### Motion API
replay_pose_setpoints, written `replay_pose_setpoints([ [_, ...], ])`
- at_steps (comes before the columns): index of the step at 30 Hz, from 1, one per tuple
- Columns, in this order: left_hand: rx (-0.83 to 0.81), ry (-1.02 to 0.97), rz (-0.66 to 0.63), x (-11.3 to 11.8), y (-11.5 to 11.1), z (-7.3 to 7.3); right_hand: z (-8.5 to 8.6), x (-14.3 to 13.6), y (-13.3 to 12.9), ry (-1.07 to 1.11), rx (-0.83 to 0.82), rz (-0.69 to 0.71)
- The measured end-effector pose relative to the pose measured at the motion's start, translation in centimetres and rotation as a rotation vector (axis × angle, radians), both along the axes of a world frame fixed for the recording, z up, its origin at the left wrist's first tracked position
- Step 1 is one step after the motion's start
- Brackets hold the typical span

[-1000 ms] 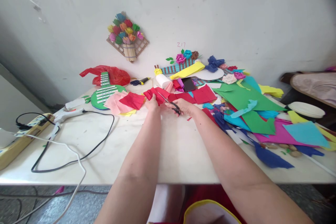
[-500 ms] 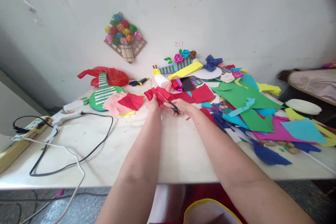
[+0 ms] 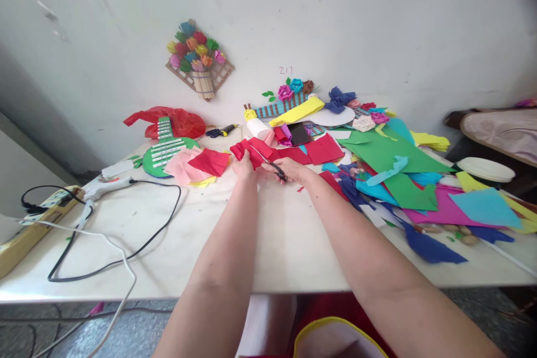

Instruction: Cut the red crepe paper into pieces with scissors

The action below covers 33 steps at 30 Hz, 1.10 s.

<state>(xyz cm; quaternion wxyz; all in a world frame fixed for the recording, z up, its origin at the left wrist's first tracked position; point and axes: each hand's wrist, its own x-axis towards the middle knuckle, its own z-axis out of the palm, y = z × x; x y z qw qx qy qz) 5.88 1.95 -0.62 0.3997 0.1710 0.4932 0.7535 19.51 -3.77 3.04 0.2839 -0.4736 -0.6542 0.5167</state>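
Between the fingers of my left hand is a piece of red crepe paper, raised over the table. My right hand grips the black handles of a pair of scissors, their blades pointing up and left across the red paper. More red paper lies flat just beyond my right hand. Left of my left hand rest a red square and pink paper, which overlap a green guitar-shaped craft with white strips.
A glue gun with a looping black cord lies at left, near a power strip. Paper scraps in many colours cover the right side. A red plastic bag and yellow-black pliers sit at the back.
Hardly anything differs. Both hands, the scissors and the red paper stay in nearly the same place.
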Motion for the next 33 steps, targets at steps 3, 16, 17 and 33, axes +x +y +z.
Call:
replay_pose_setpoints([
  [3,0.009,0.009,0.005,-0.1,0.1,-0.1,-0.1,0.0,0.2,-0.014,0.004,0.004],
  [16,-0.02,-0.011,0.016,0.1,-0.6,0.7,-0.5,-0.3,0.5,-0.008,0.04,-0.019],
  [17,-0.02,-0.014,0.018,0.2,-0.7,0.8,-0.6,-0.3,0.6,-0.005,0.041,-0.02],
  [33,0.025,-0.085,0.031,0.3,-0.6,0.9,-1.1,-0.6,1.0,0.019,0.062,-0.028],
])
